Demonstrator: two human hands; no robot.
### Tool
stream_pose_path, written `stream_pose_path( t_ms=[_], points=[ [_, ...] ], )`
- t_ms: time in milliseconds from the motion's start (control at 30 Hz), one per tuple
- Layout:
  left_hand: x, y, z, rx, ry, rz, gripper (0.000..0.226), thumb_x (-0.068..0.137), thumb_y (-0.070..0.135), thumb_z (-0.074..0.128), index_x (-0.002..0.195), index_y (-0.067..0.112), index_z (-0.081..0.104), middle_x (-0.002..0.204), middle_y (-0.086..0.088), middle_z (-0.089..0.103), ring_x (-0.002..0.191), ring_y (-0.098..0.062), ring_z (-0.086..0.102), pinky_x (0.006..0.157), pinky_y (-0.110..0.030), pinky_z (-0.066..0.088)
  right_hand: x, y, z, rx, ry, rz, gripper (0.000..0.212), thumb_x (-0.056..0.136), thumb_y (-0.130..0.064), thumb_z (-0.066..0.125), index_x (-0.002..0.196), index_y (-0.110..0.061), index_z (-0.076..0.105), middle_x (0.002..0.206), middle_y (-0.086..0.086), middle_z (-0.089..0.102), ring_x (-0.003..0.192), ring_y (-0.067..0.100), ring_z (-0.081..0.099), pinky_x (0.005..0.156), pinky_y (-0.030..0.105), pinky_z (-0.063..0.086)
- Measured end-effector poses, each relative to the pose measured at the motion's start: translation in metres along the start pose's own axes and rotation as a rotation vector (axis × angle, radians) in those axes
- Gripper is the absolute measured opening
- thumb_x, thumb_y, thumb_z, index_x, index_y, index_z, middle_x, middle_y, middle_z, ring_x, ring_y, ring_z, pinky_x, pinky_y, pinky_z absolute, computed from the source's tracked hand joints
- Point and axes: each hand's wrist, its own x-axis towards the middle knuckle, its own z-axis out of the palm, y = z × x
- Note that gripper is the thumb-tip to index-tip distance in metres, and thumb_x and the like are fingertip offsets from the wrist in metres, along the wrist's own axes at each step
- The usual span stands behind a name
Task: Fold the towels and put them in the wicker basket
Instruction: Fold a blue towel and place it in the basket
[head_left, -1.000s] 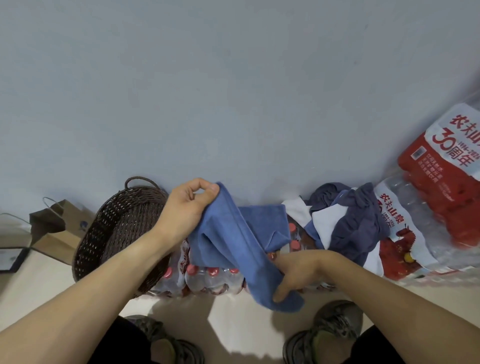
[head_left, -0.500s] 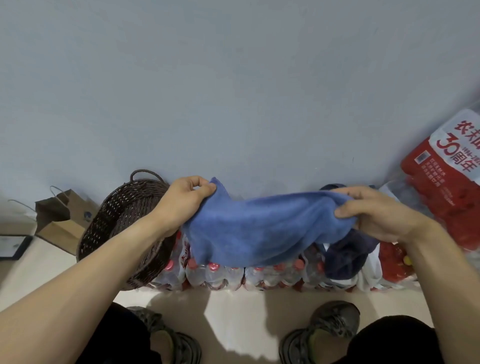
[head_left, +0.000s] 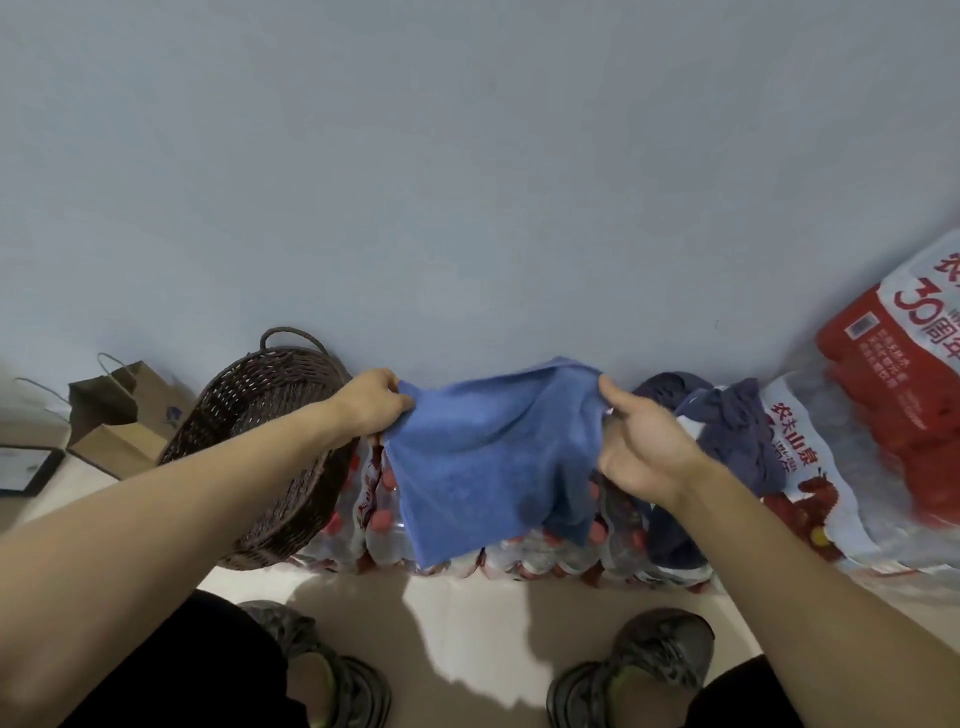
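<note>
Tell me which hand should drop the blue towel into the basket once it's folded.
The left. The left hand grips the blue towel right beside the basket, which sits on that side. The right hand holds the towel's far edge, next to the dark clothes.

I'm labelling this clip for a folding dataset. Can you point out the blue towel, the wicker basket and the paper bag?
blue towel (head_left: 483, 467): head view, middle of the hanging cloth.
wicker basket (head_left: 260, 395): head view, woven inner wall.
paper bag (head_left: 111, 431): head view, brown side panel.
</note>
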Motion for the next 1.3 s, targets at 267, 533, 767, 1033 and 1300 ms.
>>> stream_pose_path(
  t_ms=[267,533,767,1033,1300],
  points=[
    [0.049,-0.041,0.046,0.14,0.071,-0.066,0.028,0.095,0.026,0.058,0.074,0.009,0.051,0.073,-0.011,0.059,0.07,-0.028,0.059,0.062,-0.032,0.045,0.061,0.051,-0.025,-0.76,0.418,-0.22,0.023,0.093,-0.014,0.056,0.072,-0.009,0.052,0.066,0.009,0.037,0.064,0.02,0.033,0.055,0.03,0.031],
    [0.09,-0.078,0.059,0.127,0.252,-0.096,0.025,0.097,0.027,0.054,0.092,0.003,0.06,0.095,-0.021,0.069,0.092,-0.039,0.064,0.076,-0.036,0.047,0.133,0.056,-0.061,-0.864,0.48,-0.213,0.039,0.097,-0.015,0.055,0.059,-0.012,0.044,0.06,0.001,0.039,0.061,0.016,0.034,0.059,0.029,0.031],
    [0.12,-0.086,0.077,0.183,0.353,-0.057,0.019,0.1,0.034,0.047,0.094,0.016,0.051,0.082,-0.01,0.066,0.07,-0.031,0.06,0.061,-0.039,0.05,0.178,0.055,-0.076,-1.112,0.623,-0.336,0.031,0.093,-0.033,0.065,0.075,-0.01,0.055,0.061,-0.007,0.049,0.058,0.014,0.044,0.061,0.029,0.031],
    [0.148,-0.094,0.091,0.422,0.292,-0.038,0.027,0.101,0.04,0.039,0.11,0.016,0.048,0.088,-0.013,0.067,0.078,-0.038,0.063,0.064,-0.041,0.05,0.199,0.085,-0.094,-1.249,0.648,-0.277,0.024,0.096,-0.031,0.06,0.104,-0.009,0.055,0.092,0.013,0.064,0.085,0.033,0.059,0.064,0.032,0.033],
    [0.129,-0.1,0.099,0.34,0.241,-0.013,0.031,0.1,0.038,0.043,0.126,0.025,0.054,0.12,-0.007,0.062,0.105,-0.033,0.061,0.087,-0.044,0.051,0.184,0.096,-0.095,-1.397,0.582,-0.283,0.02,0.097,-0.031,0.055,0.105,-0.013,0.061,0.1,0.011,0.053,0.086,0.032,0.055,0.07,0.037,0.041]
  ],
)
